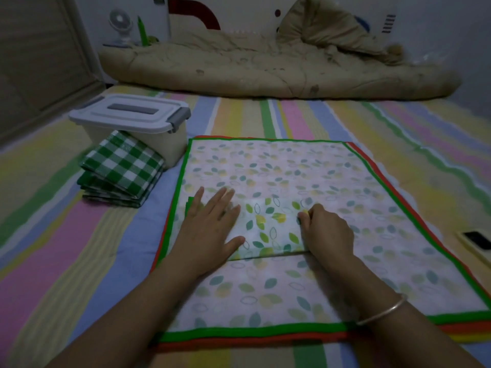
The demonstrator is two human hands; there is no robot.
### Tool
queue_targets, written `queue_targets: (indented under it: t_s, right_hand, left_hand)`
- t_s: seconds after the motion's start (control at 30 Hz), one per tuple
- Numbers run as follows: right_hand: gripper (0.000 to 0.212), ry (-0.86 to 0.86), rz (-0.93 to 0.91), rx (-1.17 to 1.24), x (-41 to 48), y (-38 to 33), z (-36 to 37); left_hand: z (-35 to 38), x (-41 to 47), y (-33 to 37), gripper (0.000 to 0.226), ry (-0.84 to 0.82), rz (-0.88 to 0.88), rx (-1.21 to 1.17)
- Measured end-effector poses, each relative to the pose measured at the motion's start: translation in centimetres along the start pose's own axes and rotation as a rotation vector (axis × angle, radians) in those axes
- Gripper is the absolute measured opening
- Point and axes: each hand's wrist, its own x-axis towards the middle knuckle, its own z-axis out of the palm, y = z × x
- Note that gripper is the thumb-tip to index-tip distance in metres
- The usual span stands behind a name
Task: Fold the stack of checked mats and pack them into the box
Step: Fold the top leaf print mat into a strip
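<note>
left hand [212,229] flat on folded mat [268,229], right hand [326,232] pinching its edge; checked pile [122,168] against lidded box [138,120], left.

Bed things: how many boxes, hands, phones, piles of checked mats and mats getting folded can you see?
Boxes: 1, the lidded box
Hands: 2, the left hand lying flat, the right hand pinching
Phones: 1, the phone
Piles of checked mats: 1, the folded pile
Mats getting folded: 1, the leafy mat
Total: 6
</note>
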Motion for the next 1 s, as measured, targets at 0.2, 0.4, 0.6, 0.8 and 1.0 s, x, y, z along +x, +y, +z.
queue_targets:
  t_s: [0.2, 0.4, 0.6, 0.8, 1.0]
  right_hand:
    - [0.031, -0.021, 0.011, 0.095, 0.2, 0.7, 0.3]
    - [0.031, -0.006, 0.005, 0.224, 0.5, 1.2, -0.3]
    - [0.030, -0.079, 0.011, 0.449, 1.4, 0.3, -2.6]
    - [0.028, -0.350, 0.148, 1.112, 0.7, -3.2, -5.5]
    - [0.028, -0.335, -0.196, 0.888, -0.2, -7.4, -3.3]
  left_hand:
    - [-0.8, 0.6, 0.7, 0.079, -0.140, -0.031, -0.145]
    - [-1.8, 2.9, -0.7, 0.075, -0.470, -0.109, -0.337]
    - [-1.8, 3.8, -0.8, 0.094, -0.582, -0.126, -0.335]
    - [-1.5, 3.9, -0.5, 0.098, -0.571, -0.142, -0.300]
    - [-1.5, 2.9, -0.6, 0.089, -0.458, -0.139, -0.401]
